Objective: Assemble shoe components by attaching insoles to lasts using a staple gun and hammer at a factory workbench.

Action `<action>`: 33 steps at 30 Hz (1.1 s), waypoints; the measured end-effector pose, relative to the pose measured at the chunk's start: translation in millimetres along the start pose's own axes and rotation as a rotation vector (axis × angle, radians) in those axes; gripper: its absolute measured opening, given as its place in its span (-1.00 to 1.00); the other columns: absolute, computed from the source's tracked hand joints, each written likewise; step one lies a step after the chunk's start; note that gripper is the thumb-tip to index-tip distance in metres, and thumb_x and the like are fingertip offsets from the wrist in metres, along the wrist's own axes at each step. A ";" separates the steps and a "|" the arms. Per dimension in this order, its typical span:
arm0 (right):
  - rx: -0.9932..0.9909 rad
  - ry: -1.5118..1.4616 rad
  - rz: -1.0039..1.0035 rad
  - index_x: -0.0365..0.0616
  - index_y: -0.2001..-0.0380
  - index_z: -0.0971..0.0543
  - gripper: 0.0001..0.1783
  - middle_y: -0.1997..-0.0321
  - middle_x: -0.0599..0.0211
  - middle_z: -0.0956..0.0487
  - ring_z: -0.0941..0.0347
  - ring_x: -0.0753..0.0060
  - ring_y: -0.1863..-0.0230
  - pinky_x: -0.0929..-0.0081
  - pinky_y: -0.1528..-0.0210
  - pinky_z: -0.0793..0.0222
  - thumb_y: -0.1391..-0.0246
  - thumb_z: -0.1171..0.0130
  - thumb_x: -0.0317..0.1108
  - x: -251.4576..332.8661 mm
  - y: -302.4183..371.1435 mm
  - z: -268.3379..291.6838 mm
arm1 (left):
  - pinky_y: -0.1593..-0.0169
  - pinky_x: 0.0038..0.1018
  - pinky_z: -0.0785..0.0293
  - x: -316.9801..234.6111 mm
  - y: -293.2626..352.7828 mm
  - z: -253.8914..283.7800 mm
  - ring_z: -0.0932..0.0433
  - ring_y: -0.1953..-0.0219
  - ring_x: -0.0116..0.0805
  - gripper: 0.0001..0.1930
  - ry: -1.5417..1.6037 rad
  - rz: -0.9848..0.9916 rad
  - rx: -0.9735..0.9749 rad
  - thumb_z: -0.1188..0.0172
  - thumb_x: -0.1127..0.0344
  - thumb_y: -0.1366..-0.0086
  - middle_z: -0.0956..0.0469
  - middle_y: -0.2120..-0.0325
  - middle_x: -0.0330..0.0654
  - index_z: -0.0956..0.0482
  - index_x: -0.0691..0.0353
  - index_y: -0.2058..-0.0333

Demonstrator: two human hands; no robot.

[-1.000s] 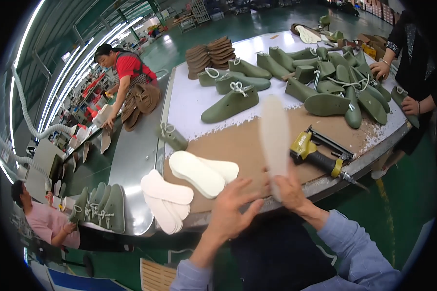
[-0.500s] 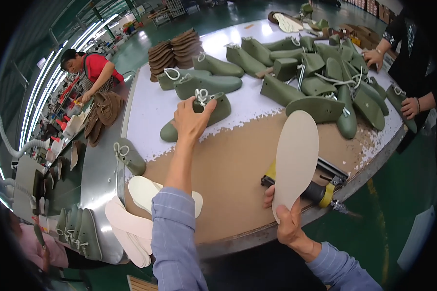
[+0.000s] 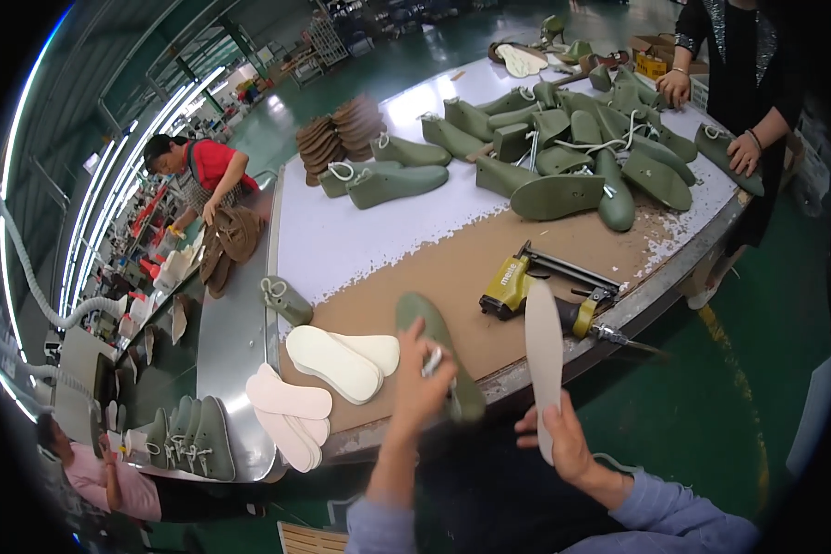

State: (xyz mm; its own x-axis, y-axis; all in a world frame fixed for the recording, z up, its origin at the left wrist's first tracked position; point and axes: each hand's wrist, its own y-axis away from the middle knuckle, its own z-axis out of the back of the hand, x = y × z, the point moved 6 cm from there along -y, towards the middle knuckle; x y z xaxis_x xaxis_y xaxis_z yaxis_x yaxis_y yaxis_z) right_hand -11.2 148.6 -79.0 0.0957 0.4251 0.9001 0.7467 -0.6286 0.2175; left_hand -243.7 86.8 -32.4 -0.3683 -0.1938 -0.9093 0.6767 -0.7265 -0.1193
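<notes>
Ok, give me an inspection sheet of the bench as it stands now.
Surface: worktable, white covering worn through to brown near the front edge.
Job's things: left hand grips a green shoe last; right hand holds a pale insole upright.
Clutter: yellow nail gun, stacked white insoles, pink insoles, heap of green lasts.
Hands: both closed on their items.
Cables: air hose fitting at the gun's end.
Surroundings: other people at the table and adjacent benches.

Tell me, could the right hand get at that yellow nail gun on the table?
Probably not right away: the right hand is gripping a pale insole. The nail gun lies just beyond it on the brown board, nothing lying between, so only the full hand hinders.
</notes>
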 end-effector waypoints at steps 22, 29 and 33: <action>0.974 1.417 0.761 -0.02 0.13 -0.47 -0.56 0.07 0.20 -0.47 -0.41 0.12 0.05 0.23 0.07 -0.30 0.17 -0.25 -0.26 -117.5 19.5 -20.4 | -0.22 -0.08 -0.11 79.0 246.3 -99.0 -0.32 -0.12 0.06 -0.18 -0.749 -0.076 -0.013 -0.25 -0.04 -0.13 -0.37 -0.12 0.11 -0.21 0.43 -0.20; 0.066 1.215 1.132 -0.12 0.26 -0.56 -0.65 0.20 0.16 -0.57 -0.49 0.02 0.14 0.18 0.06 -0.40 0.17 -0.38 -0.28 115.2 -34.7 -23.4 | -0.06 -0.12 -0.18 69.9 220.9 -94.5 -0.39 0.00 -0.02 -0.22 -0.798 -0.105 0.049 -0.28 -0.09 -0.10 -0.34 -0.21 -0.08 -0.31 0.23 -0.21; -0.169 1.574 0.935 -0.14 -0.03 -0.44 -0.53 0.08 0.07 -0.52 -0.45 -0.03 0.05 0.16 -0.01 -0.36 -0.04 -0.26 -0.28 123.5 -106.1 20.2 | -0.05 -0.15 -0.17 69.0 217.2 -99.5 -0.40 0.04 -0.08 -0.28 -0.757 -0.063 0.024 -0.28 -0.11 -0.10 -0.46 0.00 -0.09 -0.37 0.21 -0.14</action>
State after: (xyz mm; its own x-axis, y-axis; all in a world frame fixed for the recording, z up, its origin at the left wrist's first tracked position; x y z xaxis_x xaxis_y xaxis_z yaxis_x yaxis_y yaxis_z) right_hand -65.3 280.9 1.4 -0.3148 -0.9298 0.1907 0.7422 -0.3663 -0.5611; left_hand -58.7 -18.7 -160.7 -0.7487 -0.5447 -0.3779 0.6290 -0.7637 -0.1453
